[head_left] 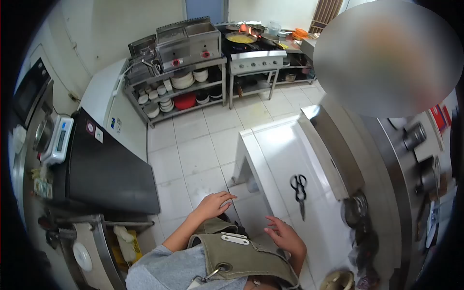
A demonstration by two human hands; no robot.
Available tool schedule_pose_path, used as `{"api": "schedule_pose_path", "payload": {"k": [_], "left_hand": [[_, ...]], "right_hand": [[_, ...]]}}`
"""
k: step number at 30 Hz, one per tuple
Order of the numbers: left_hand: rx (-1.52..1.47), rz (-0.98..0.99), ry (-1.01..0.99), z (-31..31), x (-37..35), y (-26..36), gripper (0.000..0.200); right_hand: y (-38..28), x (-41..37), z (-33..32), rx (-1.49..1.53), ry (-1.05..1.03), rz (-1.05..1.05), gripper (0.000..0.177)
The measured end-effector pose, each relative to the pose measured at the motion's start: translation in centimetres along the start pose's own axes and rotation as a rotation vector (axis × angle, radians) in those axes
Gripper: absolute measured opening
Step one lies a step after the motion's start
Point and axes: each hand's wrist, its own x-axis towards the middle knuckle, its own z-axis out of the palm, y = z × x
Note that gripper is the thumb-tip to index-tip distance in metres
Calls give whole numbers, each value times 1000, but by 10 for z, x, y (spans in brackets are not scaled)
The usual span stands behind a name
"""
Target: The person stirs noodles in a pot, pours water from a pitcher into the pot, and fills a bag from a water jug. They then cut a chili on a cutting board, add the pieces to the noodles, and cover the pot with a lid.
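My left hand [215, 204] is held out in front of the olive apron [232, 256], fingers stretched and holding nothing. On the other side of the apron, my right hand [285, 235] is raised with its fingers apart, also holding nothing. Black-handled scissors [300, 193] lie on the white counter [278, 145], blades pointing toward me. They are nearest to my right hand, and neither hand touches them.
A pan of yellow food [241, 37] sits on the stove [256, 63], with flames beside it. Steel fryers [188, 46] stand left of it over shelves of bowls. At left are a dark fridge [113, 169] and a scale [59, 139]. A blurred oval covers the upper right.
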Motion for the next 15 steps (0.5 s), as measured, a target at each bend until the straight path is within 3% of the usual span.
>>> {"api": "schedule_pose_path", "payload": {"k": [1,5,8,15], "left_hand": [[4,0,-2,-21,5,-19,28],[72,-89,60,-103,32,-81,28],[17,-237,273,-152,46,-119,27],[29,-434,165,-188,95,-224,29]], "right_hand": [[-16,22,10,-17,-134,-18,46],[-60,118,23,-154,-43,-15,46],[-93,174,22,-242,4,3,45],[-123,322,14,-277,-131,32,47]]}}
